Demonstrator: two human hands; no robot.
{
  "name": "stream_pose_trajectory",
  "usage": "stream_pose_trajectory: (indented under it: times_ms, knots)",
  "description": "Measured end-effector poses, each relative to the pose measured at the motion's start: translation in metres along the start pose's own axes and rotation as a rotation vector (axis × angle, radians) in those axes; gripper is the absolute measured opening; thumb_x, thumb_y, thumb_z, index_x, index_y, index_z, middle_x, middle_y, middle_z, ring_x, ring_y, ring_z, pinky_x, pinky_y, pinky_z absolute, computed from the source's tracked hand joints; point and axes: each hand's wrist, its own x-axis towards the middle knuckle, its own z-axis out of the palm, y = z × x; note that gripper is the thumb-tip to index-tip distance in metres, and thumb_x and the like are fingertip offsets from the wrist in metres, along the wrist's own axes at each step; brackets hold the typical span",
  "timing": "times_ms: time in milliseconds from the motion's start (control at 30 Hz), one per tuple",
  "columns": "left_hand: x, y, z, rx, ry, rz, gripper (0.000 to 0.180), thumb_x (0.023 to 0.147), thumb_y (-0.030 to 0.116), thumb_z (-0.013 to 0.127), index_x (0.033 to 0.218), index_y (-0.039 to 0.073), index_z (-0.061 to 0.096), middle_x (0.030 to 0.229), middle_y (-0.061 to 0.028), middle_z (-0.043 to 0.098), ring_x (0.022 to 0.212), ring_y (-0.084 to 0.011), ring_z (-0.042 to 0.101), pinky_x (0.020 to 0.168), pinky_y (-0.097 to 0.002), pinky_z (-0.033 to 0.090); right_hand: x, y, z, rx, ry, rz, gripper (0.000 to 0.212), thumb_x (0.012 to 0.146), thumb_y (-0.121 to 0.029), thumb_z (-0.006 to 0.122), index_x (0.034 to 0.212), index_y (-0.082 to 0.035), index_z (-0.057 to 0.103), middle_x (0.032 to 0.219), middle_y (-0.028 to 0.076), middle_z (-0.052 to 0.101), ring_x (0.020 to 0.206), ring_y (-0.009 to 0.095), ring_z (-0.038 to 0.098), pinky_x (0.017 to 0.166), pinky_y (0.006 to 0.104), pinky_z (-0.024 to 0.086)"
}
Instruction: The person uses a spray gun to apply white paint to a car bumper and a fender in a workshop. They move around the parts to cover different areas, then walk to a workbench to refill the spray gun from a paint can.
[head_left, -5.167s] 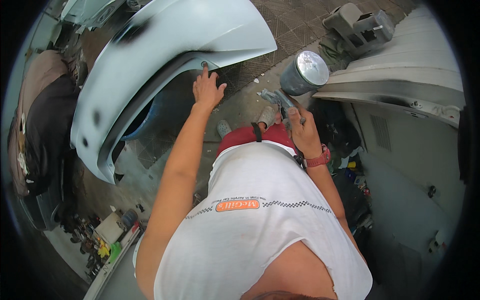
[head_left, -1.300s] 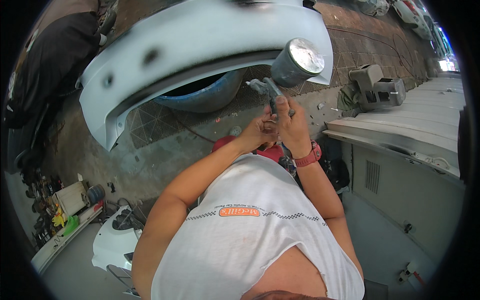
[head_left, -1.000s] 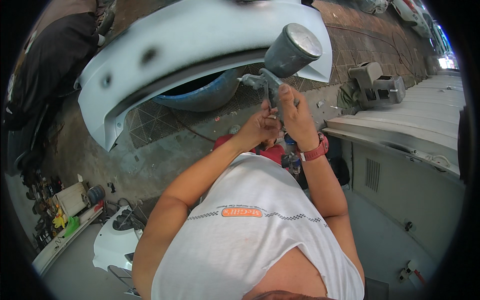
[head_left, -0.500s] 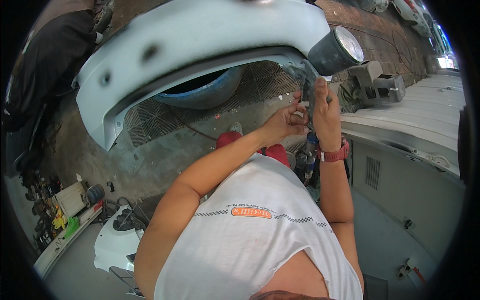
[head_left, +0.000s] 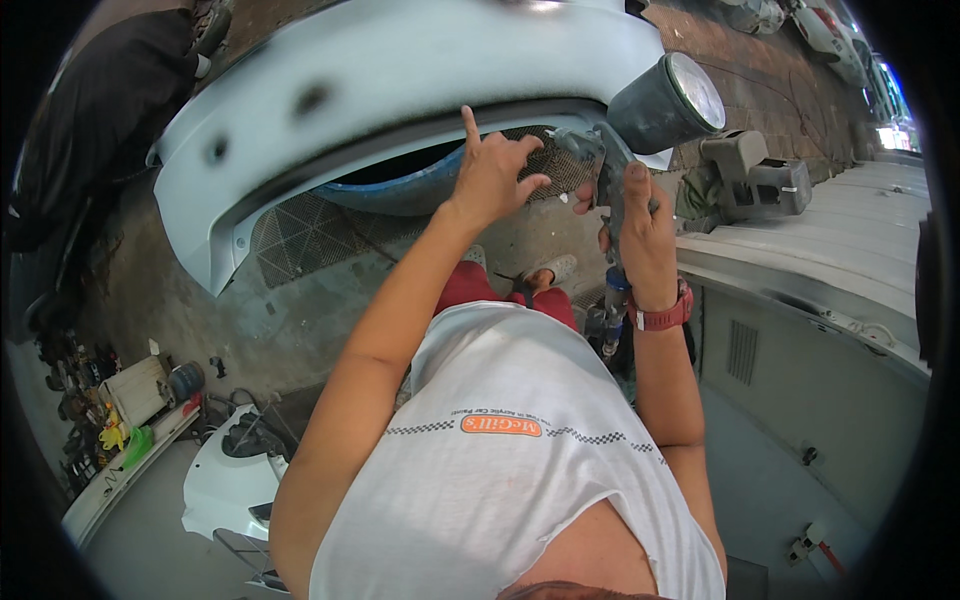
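Observation:
A grey spray gun (head_left: 617,165) with a round dark paint cup (head_left: 665,100) on top is in my right hand (head_left: 645,240), whose fingers wrap round its handle. A hose fitting hangs below the handle. My left hand (head_left: 492,172) is raised with its fingers spread, holding nothing. Its index finger points toward the lower edge of a large white car bumper (head_left: 400,60); I cannot tell whether the fingertip touches it. Two dark sprayed spots show on the bumper's left part, and a dark band runs along its lower edge.
Beneath the bumper is a blue round tub (head_left: 400,195) on a dark patterned mat (head_left: 300,240). At right stand a grey plastic part (head_left: 765,180) and a pale ribbed panel (head_left: 820,235). Dark cloth (head_left: 110,120) hangs at left. A white painted part (head_left: 225,490) sits lower left.
My left hand has left the spray gun's side and moved up and left toward the bumper, its fingers spreading. My right hand still holds the gun, nearly in place.

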Motion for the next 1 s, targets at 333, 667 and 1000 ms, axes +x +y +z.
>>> stream_pose_trajectory:
  times_ms: [333, 667, 1000]
  knots:
    - [0.042, 0.000, 0.018, 0.120, -0.133, -0.141, 0.062, 0.093, 0.058, 0.076, 0.137, 0.014, 0.069, 0.081, -0.0052, 0.077, 0.105, -0.0322, 0.075, 0.121, -0.0864, -0.001, -0.005, -0.004, 0.002, 0.000, 0.030, 0.003, 0.071, 0.113, -0.066, 0.043, 0.126, -0.003, 0.070, 0.097, 0.007, 0.077, 0.088, 0.013, 0.074, 0.054, 0.0248, 0.048]
    - [0.052, 0.010, 0.041, -0.106, -0.292, 0.117, 0.056, 0.090, 0.053, 0.080, 0.128, 0.012, 0.072, 0.089, -0.0112, 0.076, 0.107, -0.0394, 0.074, 0.122, -0.0695, 0.030, -0.001, -0.002, 0.005, -0.027, 0.015, -0.013, 0.071, 0.114, -0.066, 0.041, 0.121, -0.002, 0.072, 0.096, 0.008, 0.077, 0.083, 0.013, 0.072, 0.053, 0.0253, 0.049]
    - [-0.145, -0.051, 0.121, -0.379, -0.672, -0.199, 0.058, 0.091, 0.049, 0.082, 0.136, 0.014, 0.071, 0.112, -0.0216, 0.077, 0.108, -0.0395, 0.073, 0.095, -0.0495, 0.057, 0.000, 0.000, 0.015, -0.051, 0.030, 0.042, 0.067, 0.115, -0.062, 0.044, 0.110, -0.002, 0.073, 0.087, 0.006, 0.073, 0.071, 0.010, 0.066, 0.050, 0.0242, 0.048]
